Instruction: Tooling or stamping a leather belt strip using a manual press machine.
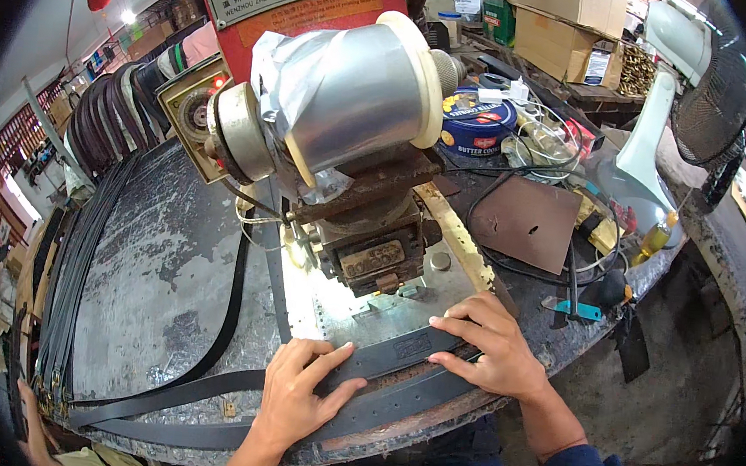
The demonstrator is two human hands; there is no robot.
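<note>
A black belt strap point(394, 350) lies across the front of a stamping machine's metal bed point(338, 309), with a pressed mark near its right part. My left hand point(301, 389) grips it left of the mark, thumb on the near edge and fingers on the far edge. My right hand point(497, 346) holds the strap's right part between thumb and fingers. Above the strap sits the machine's head point(374, 258), lit from its left. A wide silver foil roll point(362, 88) is mounted over the head. Another strap length point(417, 392) runs along the near table edge below my hands.
Many black straps point(95, 255) lie in a bundle at the left. Another person's arm point(36, 421) shows at lower left. A brown sheet point(525, 223), a blue round tin point(480, 123), cables and a hammer point(572, 284) lie at the right. A fan point(711, 106) stands at far right.
</note>
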